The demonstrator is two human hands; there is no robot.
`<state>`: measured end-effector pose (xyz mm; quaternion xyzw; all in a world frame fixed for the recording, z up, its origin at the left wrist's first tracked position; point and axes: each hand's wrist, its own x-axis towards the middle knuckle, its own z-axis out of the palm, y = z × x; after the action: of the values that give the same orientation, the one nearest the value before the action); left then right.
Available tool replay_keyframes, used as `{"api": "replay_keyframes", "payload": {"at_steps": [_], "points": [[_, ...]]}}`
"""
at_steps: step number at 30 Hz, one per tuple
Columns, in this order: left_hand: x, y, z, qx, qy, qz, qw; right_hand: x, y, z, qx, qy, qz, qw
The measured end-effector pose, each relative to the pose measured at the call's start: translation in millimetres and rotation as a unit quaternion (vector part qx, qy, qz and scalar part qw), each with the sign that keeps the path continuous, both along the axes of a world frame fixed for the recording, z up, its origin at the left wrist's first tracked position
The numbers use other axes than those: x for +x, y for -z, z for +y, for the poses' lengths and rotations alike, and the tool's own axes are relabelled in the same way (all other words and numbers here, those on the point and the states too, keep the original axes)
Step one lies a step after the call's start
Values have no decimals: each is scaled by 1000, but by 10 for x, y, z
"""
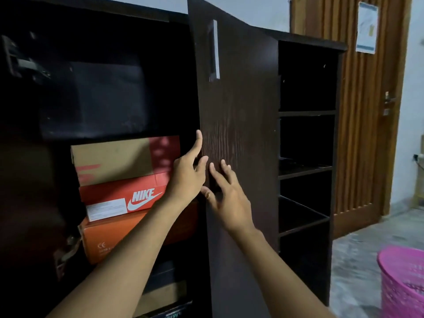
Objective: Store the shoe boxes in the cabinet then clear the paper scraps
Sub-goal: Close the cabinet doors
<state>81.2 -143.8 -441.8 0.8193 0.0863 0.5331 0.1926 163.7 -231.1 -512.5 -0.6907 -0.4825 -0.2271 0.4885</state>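
Note:
The dark brown cabinet door [238, 106] stands partly open in front of me. My left hand [187, 177] holds its free edge, thumb on the front face and one finger pointing up along the edge. My right hand [226, 196] rests flat on the door's face just beside it, fingers spread. Inside the left compartment three shoe boxes are stacked on a shelf: a tan box with red print [119, 157] on top, a red Nike box [119, 196] under it, and an orange box [107, 239] at the bottom. No paper scraps show.
More boxes [160, 292] lie dimly on a lower shelf. To the right are the cabinet's open shelves [305, 166]. A pink plastic basket [403, 285] stands on the floor at lower right, before a wooden room door [362, 125].

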Motion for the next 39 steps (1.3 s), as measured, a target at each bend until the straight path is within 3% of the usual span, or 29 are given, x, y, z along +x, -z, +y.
{"api": "replay_keyframes", "payload": {"at_steps": [3, 7, 10, 14, 21, 25, 29, 31, 33, 37, 39], "points": [[82, 13, 224, 116, -119, 21, 986, 107, -60, 178, -36, 6, -18, 999], [218, 19, 473, 249, -328, 74, 908, 264, -117, 418, -79, 20, -41, 996], [285, 12, 726, 306, -386, 83, 866, 346, -125, 584, -100, 49, -60, 992], [339, -48, 1061, 311, -412, 123, 848, 499, -104, 824, -131, 87, -49, 986], [436, -17, 1241, 324, -392, 107, 854, 630, -16, 949, -94, 93, -66, 989], [397, -21, 1195, 298, -352, 124, 879, 631, -34, 936, -81, 69, -52, 993], [170, -126, 958, 181, -268, 167, 932, 608, -160, 707, -108, 16, -1, 994], [-4, -196, 759, 81, -223, 144, 961, 553, -285, 516, -127, -17, 37, 991], [-244, -225, 501, 39, -205, 126, 970, 467, -367, 350, -122, -67, 91, 986], [-825, -147, -108, 78, -219, 108, 967, 124, -354, 98, -85, -201, 158, 963], [-1144, -140, -359, 150, -296, 50, 942, -142, -333, 8, -80, -268, 161, 946]]}}
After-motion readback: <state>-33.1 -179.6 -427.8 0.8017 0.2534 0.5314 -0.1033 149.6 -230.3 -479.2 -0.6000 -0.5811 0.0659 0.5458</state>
